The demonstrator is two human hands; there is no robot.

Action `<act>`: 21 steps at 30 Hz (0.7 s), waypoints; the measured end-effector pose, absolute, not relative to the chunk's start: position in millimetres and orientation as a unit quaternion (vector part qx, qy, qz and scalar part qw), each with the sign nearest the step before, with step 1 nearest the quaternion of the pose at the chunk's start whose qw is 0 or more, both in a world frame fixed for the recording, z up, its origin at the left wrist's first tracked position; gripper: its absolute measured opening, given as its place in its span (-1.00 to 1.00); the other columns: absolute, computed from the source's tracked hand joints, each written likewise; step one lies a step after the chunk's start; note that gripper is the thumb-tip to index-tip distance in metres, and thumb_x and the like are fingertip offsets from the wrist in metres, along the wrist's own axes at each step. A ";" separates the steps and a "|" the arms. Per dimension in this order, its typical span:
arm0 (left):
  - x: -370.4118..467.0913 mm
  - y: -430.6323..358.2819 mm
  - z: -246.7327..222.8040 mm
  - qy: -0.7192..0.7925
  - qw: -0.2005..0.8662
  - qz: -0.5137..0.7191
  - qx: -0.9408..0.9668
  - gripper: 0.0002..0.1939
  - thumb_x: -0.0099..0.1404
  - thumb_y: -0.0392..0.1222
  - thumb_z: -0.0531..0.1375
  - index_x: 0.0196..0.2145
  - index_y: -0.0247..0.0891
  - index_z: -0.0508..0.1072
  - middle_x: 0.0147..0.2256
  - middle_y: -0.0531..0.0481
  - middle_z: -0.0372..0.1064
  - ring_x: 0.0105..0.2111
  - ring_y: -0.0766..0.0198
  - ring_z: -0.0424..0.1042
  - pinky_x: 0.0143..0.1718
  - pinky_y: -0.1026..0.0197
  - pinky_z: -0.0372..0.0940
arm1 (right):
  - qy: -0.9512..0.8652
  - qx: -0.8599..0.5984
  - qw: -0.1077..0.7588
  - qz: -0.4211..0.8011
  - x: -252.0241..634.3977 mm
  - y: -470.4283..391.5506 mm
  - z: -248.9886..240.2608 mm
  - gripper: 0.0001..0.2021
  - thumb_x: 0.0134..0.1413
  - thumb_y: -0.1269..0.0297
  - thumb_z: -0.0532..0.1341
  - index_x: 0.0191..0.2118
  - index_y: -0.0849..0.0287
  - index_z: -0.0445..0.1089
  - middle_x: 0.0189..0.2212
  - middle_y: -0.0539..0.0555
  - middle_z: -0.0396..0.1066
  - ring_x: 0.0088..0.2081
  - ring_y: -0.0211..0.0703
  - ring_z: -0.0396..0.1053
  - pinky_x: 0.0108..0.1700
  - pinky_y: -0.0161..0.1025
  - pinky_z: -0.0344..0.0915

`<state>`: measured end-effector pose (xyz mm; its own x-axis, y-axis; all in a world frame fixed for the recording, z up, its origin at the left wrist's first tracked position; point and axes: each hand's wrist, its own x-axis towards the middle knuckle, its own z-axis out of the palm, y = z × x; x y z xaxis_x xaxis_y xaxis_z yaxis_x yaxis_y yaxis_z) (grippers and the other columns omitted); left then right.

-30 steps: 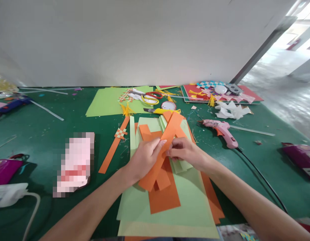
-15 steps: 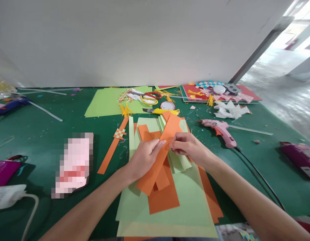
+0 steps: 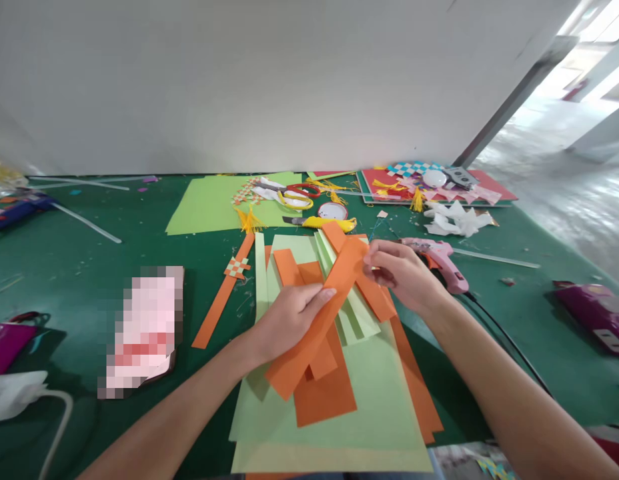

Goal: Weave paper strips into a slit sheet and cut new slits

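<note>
My left hand (image 3: 289, 317) is closed on a wide orange paper strip (image 3: 347, 267), its thumb lying along the face. The strip slants from lower left to upper right. At its upper right end my right hand (image 3: 407, 273) pinches the edge between curled fingertips. Beneath lie more orange paper pieces (image 3: 327, 390), several narrow pale green strips (image 3: 357, 323) and pale green sheets (image 3: 384, 400). To the left rests an orange strip (image 3: 214, 307) bearing a small woven checkered band (image 3: 236, 268) and a yellow tassel (image 3: 249, 219).
A pink glue gun (image 3: 447, 263) lies right with its cord. Behind the papers are a yellow utility knife (image 3: 332, 223), scissors (image 3: 295, 199) and a round tape roll (image 3: 333, 211). A blurred-out phone (image 3: 144, 327) lies left. Red folders (image 3: 489, 187) stand back right, before crumpled tissue (image 3: 457, 219).
My right hand has moved right and slightly up to the strip's upper end. The held strip has shifted and tilted slightly, uncovering another orange strip beneath. My left hand keeps its grip.
</note>
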<state>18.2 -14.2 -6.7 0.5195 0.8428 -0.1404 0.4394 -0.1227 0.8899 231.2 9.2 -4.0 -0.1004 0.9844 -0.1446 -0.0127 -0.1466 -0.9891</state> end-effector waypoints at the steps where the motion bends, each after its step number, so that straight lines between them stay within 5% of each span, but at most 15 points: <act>1: 18.3 -14.6 -6.9 0.441 0.495 0.200 0.722 -0.57 0.39 0.07 -0.08 -0.54 -0.23 -0.04 -0.57 0.15 -0.19 -0.57 0.41 -0.13 -0.57 0.28 -0.15 | -0.476 -0.511 0.456 0.551 234.7 10.7 -3.0 -0.86 -0.08 0.34 0.18 -0.56 0.19 0.23 -0.63 -0.05 0.20 -0.59 -0.37 0.11 -0.61 -0.33 -0.23; 5: 18.2 -15.1 -8.2 0.430 0.496 0.190 0.730 -0.56 0.40 0.06 -0.07 -0.54 -0.23 -0.06 -0.58 0.15 -0.21 -0.57 0.40 -0.14 -0.57 0.27 -0.16 | -0.453 -0.528 0.493 0.522 247.2 13.9 1.6 -0.83 -0.05 0.25 0.22 -0.52 0.17 0.24 -0.57 -0.04 0.19 -0.56 -0.35 0.17 -0.63 -0.35 -0.19; 10: 18.3 -14.9 -8.9 0.436 0.490 0.199 0.728 -0.56 0.39 0.07 -0.08 -0.54 -0.23 -0.05 -0.57 0.15 -0.20 -0.57 0.40 -0.12 -0.56 0.27 -0.15 | -0.508 -0.474 0.382 0.609 244.4 9.5 4.5 -0.66 0.05 -0.02 0.19 -0.33 0.21 0.37 -0.48 0.05 0.31 -0.50 -0.30 0.22 -0.60 -0.34 -0.11; 14: 18.5 -14.8 -11.3 0.426 0.485 0.200 0.737 -0.57 0.39 0.05 -0.08 -0.55 -0.23 -0.03 -0.59 0.16 -0.19 -0.58 0.41 -0.12 -0.57 0.26 -0.16 | -0.543 -0.485 0.361 0.584 233.9 6.3 -1.4 -0.69 -0.05 0.05 0.29 -0.44 0.26 0.39 -0.56 -0.01 0.28 -0.61 -0.41 0.01 -0.58 -0.32 -0.12; 21: 19.2 -13.2 -13.6 0.435 0.470 0.216 0.737 -0.57 0.36 0.06 -0.02 -0.55 -0.24 -0.01 -0.60 0.17 -0.19 -0.59 0.42 -0.12 -0.59 0.29 -0.17 | -0.520 -0.490 0.369 0.594 222.8 4.1 -5.0 -0.72 -0.10 0.11 0.32 -0.46 0.28 0.41 -0.63 -0.03 0.27 -0.62 -0.42 -0.03 -0.57 -0.31 -0.18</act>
<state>19.2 -13.2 -13.6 0.5278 0.8445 -0.0908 0.4388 -0.1795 0.8805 222.8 4.1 -5.0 -0.2473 0.9482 -0.1993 0.0726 -0.1870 -0.9797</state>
